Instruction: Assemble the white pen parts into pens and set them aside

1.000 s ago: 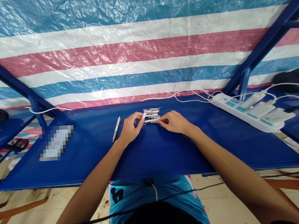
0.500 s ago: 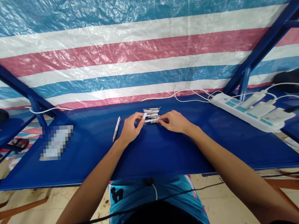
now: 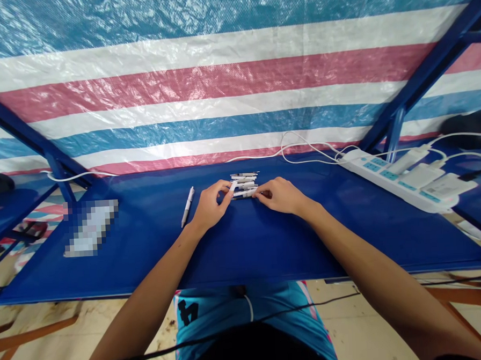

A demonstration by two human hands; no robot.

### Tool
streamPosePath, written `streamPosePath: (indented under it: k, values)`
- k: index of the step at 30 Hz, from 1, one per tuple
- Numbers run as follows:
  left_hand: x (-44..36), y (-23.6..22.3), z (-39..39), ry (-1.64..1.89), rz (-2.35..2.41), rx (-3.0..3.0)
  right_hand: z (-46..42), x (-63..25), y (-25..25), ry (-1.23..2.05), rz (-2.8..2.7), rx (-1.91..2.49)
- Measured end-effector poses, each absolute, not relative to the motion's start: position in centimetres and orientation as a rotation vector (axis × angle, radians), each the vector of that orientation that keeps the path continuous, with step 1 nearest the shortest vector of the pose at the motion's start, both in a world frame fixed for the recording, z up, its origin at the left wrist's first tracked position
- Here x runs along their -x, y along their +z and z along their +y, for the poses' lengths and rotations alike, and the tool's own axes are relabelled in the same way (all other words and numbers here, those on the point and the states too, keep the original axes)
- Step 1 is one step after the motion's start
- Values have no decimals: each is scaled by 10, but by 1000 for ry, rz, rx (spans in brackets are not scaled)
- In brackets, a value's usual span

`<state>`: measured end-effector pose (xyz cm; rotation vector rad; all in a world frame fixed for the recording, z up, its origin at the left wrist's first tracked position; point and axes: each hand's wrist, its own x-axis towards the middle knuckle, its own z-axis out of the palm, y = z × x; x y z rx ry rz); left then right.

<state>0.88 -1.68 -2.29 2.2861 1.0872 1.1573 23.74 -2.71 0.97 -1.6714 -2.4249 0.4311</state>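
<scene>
A small stack of white pens point(image 3: 244, 184) lies side by side on the blue table top point(image 3: 260, 249), between my two hands. My left hand point(image 3: 210, 204) pinches a white pen point(image 3: 233, 186) at its fingertips, at the left end of the stack. From the other side, my right hand point(image 3: 277, 195) has its fingertips on the lowest pen point(image 3: 244, 194). Farther left, a single white pen point(image 3: 187, 206) lies apart, angled, just beyond my left hand.
A white power strip point(image 3: 394, 182) with white plugs and tangled white cables lies at the table's right end. A pixelated blurred patch point(image 3: 92, 228) covers something at the left. A striped tarpaulin point(image 3: 203, 77) hangs behind blue metal frame bars point(image 3: 428, 68).
</scene>
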Motion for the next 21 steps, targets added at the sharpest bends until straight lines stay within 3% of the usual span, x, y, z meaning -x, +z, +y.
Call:
streamPosePath:
  k: [21]
  values:
    - [-9, -22, -18, 1109, 1079, -2287, -25, -237, 4, 440, -2423, 1626]
